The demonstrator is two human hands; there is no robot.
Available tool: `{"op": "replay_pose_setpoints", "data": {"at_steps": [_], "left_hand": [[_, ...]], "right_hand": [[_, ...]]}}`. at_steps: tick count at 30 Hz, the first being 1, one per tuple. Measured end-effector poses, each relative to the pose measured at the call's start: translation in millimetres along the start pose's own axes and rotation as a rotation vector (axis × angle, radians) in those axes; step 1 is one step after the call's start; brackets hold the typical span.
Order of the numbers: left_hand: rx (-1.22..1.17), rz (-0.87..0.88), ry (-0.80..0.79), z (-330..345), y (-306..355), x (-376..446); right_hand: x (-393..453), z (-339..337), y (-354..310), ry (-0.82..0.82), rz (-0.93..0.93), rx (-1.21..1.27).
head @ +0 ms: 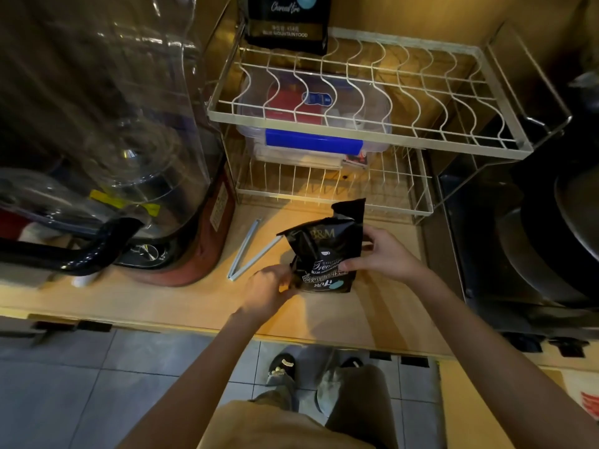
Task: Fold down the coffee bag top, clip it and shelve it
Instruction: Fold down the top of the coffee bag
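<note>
A black coffee bag [327,251] with white lettering stands on the wooden counter [181,303], its crumpled top sticking up open. My left hand [269,288] grips the bag's lower left corner. My right hand [377,252] holds its right side, thumb across the front. A pale blue bag clip [247,251] lies open in a V on the counter just left of the bag, touched by neither hand. Behind stands a white two-tier wire rack [363,131]; a second black coffee bag [287,22] stands on its upper tier at the back left.
A clear plastic box with a blue latch [312,140] sits on the rack's lower tier. A large clear water dispenser [107,124] on a red base fills the left. A dark stove with a pan [551,238] is on the right. Tiled floor lies below.
</note>
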State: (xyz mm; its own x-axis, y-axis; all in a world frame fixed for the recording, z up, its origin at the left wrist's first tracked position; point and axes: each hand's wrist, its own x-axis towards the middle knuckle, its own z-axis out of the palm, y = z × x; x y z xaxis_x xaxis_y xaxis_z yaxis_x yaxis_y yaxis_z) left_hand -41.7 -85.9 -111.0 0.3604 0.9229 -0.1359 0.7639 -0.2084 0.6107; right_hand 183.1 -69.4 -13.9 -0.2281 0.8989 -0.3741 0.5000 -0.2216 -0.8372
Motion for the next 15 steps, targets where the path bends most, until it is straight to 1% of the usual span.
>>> {"op": "replay_pose_setpoints", "data": {"at_steps": [1, 2, 3, 5, 6, 7, 8, 9, 12, 14, 15], "left_hand": [[0.018, 0.013, -0.019, -1, 1, 1], [0.050, 0.022, -0.037, -2, 2, 2], [0.087, 0.026, -0.055, -4, 3, 5], [0.134, 0.043, -0.081, -8, 6, 8], [0.139, 0.054, -0.088, -9, 7, 10], [0.140, 0.060, -0.096, -10, 8, 11], [0.141, 0.063, -0.105, -11, 9, 11], [0.148, 0.066, -0.118, -11, 11, 12], [0.226, 0.093, -0.167, -13, 17, 12], [0.267, 0.117, -0.177, -14, 21, 10], [0.282, 0.121, -0.178, -15, 23, 10]], "right_hand": [[-3, -1, -6, 0.019, 0.005, -0.027], [-5, 0, -13, 0.081, 0.003, -0.042], [-9, 1, -19, 0.197, -0.010, -0.039], [-18, 6, -31, 0.516, -0.111, -0.008], [-24, 10, -36, 0.636, -0.195, -0.009], [-30, 15, -41, 0.686, -0.285, -0.048], [-33, 21, -44, 0.666, -0.379, -0.142], [-34, 28, -46, 0.603, -0.476, -0.285], [-17, 41, -41, 0.323, -0.764, -0.835], [0, 46, -38, 0.140, -0.799, -1.220], [5, 48, -39, 0.063, -0.783, -1.353]]}}
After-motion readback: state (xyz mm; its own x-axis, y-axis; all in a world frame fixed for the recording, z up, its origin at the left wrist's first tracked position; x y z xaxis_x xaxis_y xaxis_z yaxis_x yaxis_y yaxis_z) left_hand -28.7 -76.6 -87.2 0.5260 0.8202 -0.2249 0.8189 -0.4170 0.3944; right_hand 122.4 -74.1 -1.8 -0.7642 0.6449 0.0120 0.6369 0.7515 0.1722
